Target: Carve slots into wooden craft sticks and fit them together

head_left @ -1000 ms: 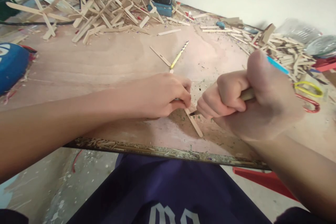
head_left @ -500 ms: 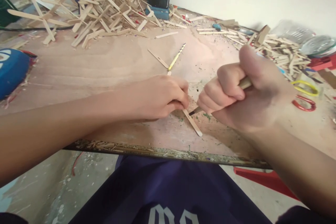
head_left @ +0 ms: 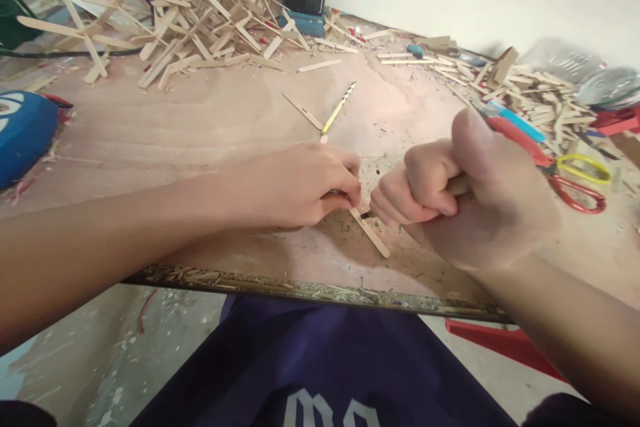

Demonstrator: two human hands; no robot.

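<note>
A wooden craft stick point(head_left: 373, 237) lies slantwise on the work table near its front edge. My left hand point(head_left: 320, 183) is closed on the stick's middle and presses it to the tabletop; the rounded ends show on either side. In my right hand point(head_left: 470, 197), fisted with the thumb up, is a slim wooden-handled carving tool point(head_left: 459, 185). Its dark tip meets the stick just beyond my left fingertips, and the fist hides most of its length. Beyond my left hand lie a yellow-and-black striped pencil point(head_left: 339, 108) and another craft stick point(head_left: 303, 111).
A large heap of craft sticks point(head_left: 200, 20) rises at the back left, with a smaller pile point(head_left: 555, 97) at the back right. Scissors point(head_left: 553, 163) and a light-blue cutter point(head_left: 517, 121) lie right of my fist. A blue object point(head_left: 25, 137) sits at the left.
My right fist has shifted slightly and tilted lower with the tool, uncovering the scissors and the light-blue cutter behind it. My left hand stays on the stick.
</note>
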